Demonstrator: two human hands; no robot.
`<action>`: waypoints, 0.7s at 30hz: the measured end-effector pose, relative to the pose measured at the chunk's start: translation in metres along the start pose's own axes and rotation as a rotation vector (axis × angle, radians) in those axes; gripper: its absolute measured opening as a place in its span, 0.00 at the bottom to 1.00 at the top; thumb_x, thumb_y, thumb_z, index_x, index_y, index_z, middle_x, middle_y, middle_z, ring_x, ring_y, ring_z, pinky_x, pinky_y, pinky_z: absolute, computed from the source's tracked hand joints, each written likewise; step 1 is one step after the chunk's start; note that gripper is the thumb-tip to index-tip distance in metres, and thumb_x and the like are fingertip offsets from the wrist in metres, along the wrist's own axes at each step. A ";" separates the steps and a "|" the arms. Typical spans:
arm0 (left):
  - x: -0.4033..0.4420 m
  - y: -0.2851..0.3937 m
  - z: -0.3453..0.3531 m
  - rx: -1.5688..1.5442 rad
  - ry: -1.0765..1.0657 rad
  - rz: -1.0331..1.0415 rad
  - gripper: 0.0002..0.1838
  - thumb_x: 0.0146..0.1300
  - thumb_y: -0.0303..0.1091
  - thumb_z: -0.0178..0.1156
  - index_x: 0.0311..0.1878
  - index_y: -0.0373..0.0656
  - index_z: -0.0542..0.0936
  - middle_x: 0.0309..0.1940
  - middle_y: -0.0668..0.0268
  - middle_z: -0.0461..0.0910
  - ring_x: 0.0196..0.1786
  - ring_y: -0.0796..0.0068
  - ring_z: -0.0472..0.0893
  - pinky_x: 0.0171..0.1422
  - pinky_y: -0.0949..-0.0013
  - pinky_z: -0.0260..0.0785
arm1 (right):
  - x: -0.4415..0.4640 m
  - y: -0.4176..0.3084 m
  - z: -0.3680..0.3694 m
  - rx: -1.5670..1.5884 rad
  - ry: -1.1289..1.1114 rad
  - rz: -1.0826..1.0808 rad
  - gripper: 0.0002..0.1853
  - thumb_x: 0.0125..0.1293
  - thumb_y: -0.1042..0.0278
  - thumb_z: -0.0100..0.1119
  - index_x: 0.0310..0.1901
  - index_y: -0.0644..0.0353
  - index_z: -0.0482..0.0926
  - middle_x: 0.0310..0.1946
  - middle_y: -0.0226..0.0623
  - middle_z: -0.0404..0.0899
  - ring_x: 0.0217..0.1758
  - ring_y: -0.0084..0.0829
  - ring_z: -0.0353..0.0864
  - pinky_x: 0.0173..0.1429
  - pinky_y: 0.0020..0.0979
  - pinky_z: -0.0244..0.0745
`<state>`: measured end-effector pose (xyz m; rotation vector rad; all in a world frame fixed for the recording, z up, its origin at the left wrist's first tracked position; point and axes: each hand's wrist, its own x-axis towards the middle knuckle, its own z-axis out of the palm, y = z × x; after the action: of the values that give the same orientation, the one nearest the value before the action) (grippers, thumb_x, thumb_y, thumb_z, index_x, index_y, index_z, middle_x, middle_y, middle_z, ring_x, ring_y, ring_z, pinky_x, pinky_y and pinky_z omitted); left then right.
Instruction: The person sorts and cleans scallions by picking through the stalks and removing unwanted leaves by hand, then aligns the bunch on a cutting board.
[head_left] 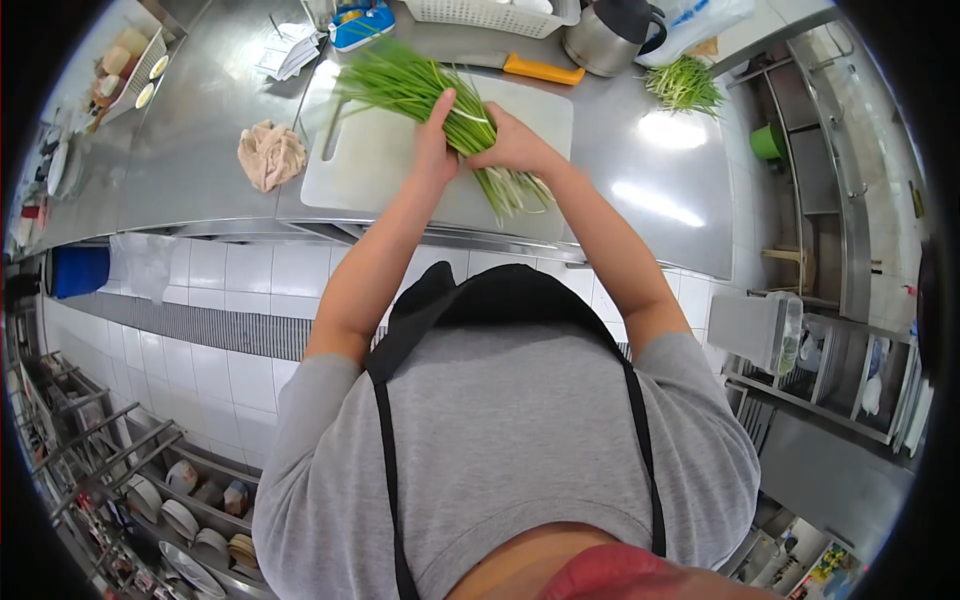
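A thick bunch of chives [400, 85], long and green with whitish lower ends, lies slantwise above the white cutting board [370, 165]. My left hand [436, 140] is wrapped round its middle from the left, thumb along the stalks. From the right, my right hand [508, 143] grips the bunch closer to the pale ends. Those ends point down to the right, towards the board's near edge. Behind the bunch, a knife with a yellow handle [543, 69] rests at the board's far edge; the bunch hides part of its blade.
Left of the board sits a crumpled beige cloth [271, 155]. A steel jug [606, 38] and another bunch of greens [685, 84] stand and lie at the back right. A white perforated basket [480, 14] is behind the knife. White papers [290, 52] lie at the back left.
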<state>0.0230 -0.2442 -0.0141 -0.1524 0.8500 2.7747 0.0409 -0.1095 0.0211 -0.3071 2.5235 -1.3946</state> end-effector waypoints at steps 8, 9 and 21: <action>0.017 0.056 0.103 0.647 -0.345 0.407 0.19 0.46 0.31 0.69 0.41 0.36 0.75 0.37 0.64 0.79 0.37 0.76 0.78 0.43 0.72 0.72 | 0.004 -0.060 -0.045 0.233 0.248 -0.266 0.45 0.39 0.60 0.75 0.58 0.66 0.59 0.49 0.40 0.71 0.52 0.29 0.71 0.55 0.29 0.67; 0.015 0.066 0.116 0.695 -0.391 0.452 0.19 0.45 0.31 0.69 0.40 0.36 0.76 0.36 0.64 0.80 0.37 0.77 0.78 0.44 0.72 0.72 | 0.013 -0.057 -0.054 0.254 0.251 -0.338 0.41 0.40 0.62 0.74 0.55 0.66 0.61 0.47 0.39 0.73 0.49 0.27 0.73 0.52 0.27 0.70; 0.039 0.066 0.053 0.944 -0.711 0.350 0.39 0.39 0.32 0.73 0.57 0.38 0.66 0.47 0.63 0.75 0.50 0.72 0.74 0.56 0.68 0.66 | 0.008 -0.020 -0.032 0.209 0.125 -0.352 0.57 0.36 0.58 0.77 0.65 0.63 0.48 0.62 0.41 0.57 0.65 0.33 0.57 0.67 0.30 0.52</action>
<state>-0.0326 -0.2598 0.0583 1.1305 1.8952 2.0632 0.0251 -0.0967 0.0533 -0.6687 2.4753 -1.8428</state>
